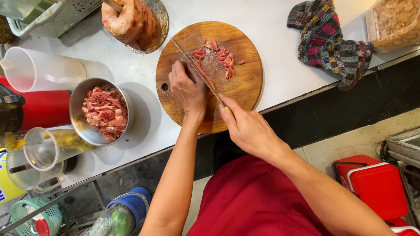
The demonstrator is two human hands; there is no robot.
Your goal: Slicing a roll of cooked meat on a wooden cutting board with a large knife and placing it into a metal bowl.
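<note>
Wooden and round, the cutting board [245, 83] lies at the near edge of a white counter [280, 39]. Left of the board stands a metal bowl [78, 118] of cut raw meat, with a white plastic jug [39, 70] beyond it and clear cups nearer the person. Behind the board sits a metal dish with a large piece of meat [129, 19]; to the board's right lies a checked knitted cloth [326, 41]. The left hand [187, 89] presses fingers-down on a strip of meat on the board. The right hand [249, 126] is clenched around a knife [197, 70], blade slanting across the board beside loose meat strips [218, 57].
</note>
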